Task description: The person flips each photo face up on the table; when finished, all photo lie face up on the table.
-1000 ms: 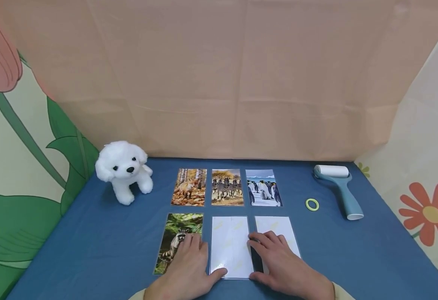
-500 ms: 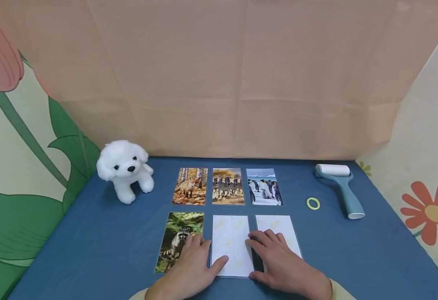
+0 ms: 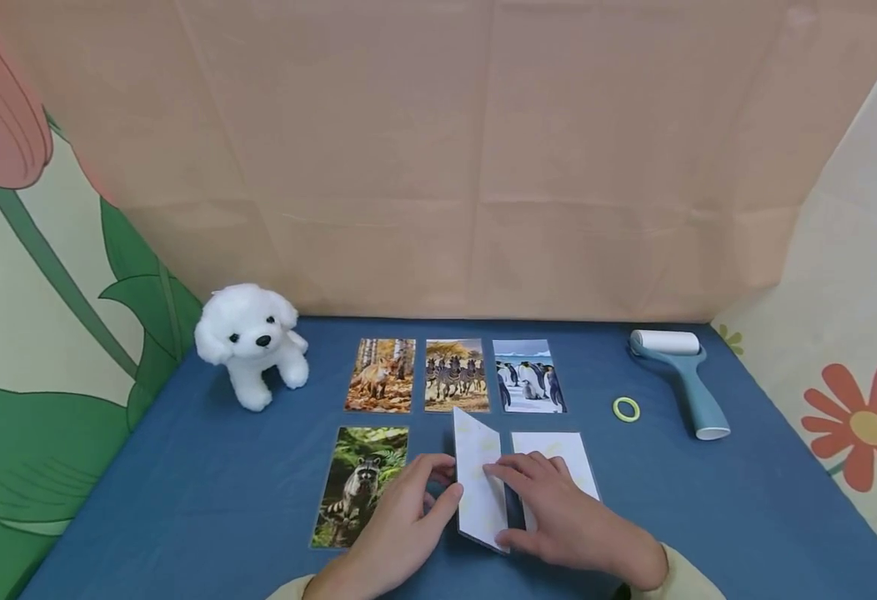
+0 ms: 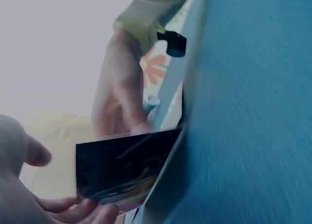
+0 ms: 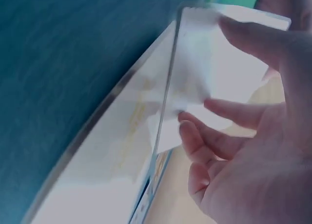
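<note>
A picture card (image 3: 478,483) in the middle of the front row stands tilted up on its right edge, white back toward the right. My left hand (image 3: 401,521) is at its raised left edge; in the left wrist view its fingertips touch the dark picture side (image 4: 126,168) and the thumb stays apart. My right hand (image 3: 566,517) has fingertips and thumb against the white back (image 5: 219,63), near the lower edge. Another white-backed card (image 3: 558,450) lies flat, partly under the right hand. Left of them lies a raccoon card (image 3: 359,479), picture up.
Behind, a fox card (image 3: 381,375), a zebra card (image 3: 456,375) and a penguin card (image 3: 528,375) form a row. A white plush dog (image 3: 251,342) stands left. A yellow-green ring (image 3: 625,409) and a lint roller (image 3: 682,375) lie right on the blue cloth (image 3: 183,508).
The middle front card has gone from lying flat to standing tilted, its left side raised. My left hand has moved off the raccoon card toward the right; the right hand stays nearly in place.
</note>
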A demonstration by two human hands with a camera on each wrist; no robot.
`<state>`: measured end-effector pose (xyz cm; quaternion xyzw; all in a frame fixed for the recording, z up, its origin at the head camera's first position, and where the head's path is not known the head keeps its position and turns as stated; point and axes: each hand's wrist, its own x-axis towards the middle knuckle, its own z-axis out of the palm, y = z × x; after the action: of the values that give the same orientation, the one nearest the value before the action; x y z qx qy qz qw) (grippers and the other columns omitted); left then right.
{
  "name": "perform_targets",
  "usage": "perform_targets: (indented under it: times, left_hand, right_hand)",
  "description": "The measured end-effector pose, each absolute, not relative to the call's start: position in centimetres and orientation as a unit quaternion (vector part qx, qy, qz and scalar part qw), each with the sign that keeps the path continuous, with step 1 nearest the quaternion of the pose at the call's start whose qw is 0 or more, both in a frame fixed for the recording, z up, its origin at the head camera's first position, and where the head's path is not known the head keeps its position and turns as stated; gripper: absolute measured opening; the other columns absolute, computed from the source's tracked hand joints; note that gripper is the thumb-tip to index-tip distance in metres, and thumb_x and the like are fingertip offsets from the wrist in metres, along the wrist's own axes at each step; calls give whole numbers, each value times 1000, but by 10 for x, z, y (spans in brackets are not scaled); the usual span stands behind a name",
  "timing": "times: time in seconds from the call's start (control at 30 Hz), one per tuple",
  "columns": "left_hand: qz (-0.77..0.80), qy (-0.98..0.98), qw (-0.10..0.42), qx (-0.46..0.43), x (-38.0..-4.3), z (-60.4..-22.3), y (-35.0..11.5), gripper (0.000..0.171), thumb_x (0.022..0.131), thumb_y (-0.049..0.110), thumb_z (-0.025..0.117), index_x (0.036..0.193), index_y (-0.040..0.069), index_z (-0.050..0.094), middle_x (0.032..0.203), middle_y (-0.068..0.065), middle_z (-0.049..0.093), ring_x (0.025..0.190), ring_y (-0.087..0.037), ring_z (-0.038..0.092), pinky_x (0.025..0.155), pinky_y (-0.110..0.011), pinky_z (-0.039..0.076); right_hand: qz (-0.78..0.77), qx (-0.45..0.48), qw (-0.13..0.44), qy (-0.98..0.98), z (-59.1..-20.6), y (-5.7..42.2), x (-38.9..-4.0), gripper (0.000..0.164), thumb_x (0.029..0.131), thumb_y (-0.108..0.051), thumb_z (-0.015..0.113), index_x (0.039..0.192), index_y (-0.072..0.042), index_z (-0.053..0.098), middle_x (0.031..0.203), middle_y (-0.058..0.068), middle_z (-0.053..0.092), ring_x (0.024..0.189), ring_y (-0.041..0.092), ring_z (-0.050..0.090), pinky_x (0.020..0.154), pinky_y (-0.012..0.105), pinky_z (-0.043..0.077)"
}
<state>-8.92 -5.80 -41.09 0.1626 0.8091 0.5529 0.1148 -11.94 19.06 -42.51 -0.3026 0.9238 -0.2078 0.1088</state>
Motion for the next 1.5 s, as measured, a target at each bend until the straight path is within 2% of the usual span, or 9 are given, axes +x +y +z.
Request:
perform_targets:
  times: [0.17,0.33,0.6,0.77,0.9,1.03,1.2,1.3,1.5]
  left_hand:
    - [602,765,133,183,-92,-414,-48,42,109,30,50,144,8,46,140,-9,54,127,-29,54,93,-35,50]
    - [578,775,142,210,-94,-422,-38,46,109,33,44,151,14,42,146,-6,51,128,-28,53,97,-42,48]
    - [486,833,146,219,-96,-436,-24,53,99,19,50,151,11,47,146,-5,50,137,-31,37,105,-63,30]
    - [394,876,148,237,-96,-443,-19,59,90,24,66,147,17,52,141,2,55,130,-30,38,98,-57,33]
    - [347,891,144,256,-95,-446,-17,67,87,32,71,148,14,50,141,3,53,126,-27,37,91,-49,34]
    - [345,892,150,251,-95,-445,-17,73,87,35,74,151,12,46,141,-1,52,123,-26,37,88,-46,33]
    - [388,881,157,221,-96,-443,-20,83,84,35,80,154,13,41,137,-5,53,119,-27,39,87,-48,32]
    - [420,872,153,198,-96,-442,-23,87,83,34,82,154,9,38,129,-3,54,118,-28,40,89,-52,32]
    - [431,879,138,153,-95,-438,-29,104,81,39,85,156,-2,27,120,1,51,115,-30,42,93,-58,35]
  right_hand:
    - [-311,-249,143,906,-417,189,-117,64,101,-58,50,148,-15,52,130,-2,61,111,16,54,96,55,36]
    - [-382,-198,151,890,-409,184,-114,59,107,-52,39,150,-13,49,141,3,58,123,26,57,104,59,39]
    - [-413,-141,167,884,-402,181,-116,62,104,-53,49,147,-8,50,122,8,69,105,22,67,87,51,54]
    - [-417,-126,173,883,-400,185,-117,62,103,-51,52,148,-8,48,93,-2,73,85,16,66,73,40,52]
    - [-436,-137,166,874,-398,190,-116,60,105,-45,52,151,-7,44,76,-2,67,70,18,61,60,32,44]
    - [-459,-137,174,860,-395,195,-113,61,106,-41,53,154,-7,39,87,2,70,74,19,62,63,31,45]
    - [-481,-131,147,854,-392,198,-108,61,105,-40,55,156,-12,37,115,4,72,96,17,68,81,41,52]
    - [-484,-132,115,857,-392,197,-106,59,104,-39,57,155,-17,39,115,2,73,97,14,68,83,39,53]
    - [-474,-138,36,869,-394,193,-99,54,102,-30,63,151,-20,46,102,-6,75,82,9,66,71,30,51]
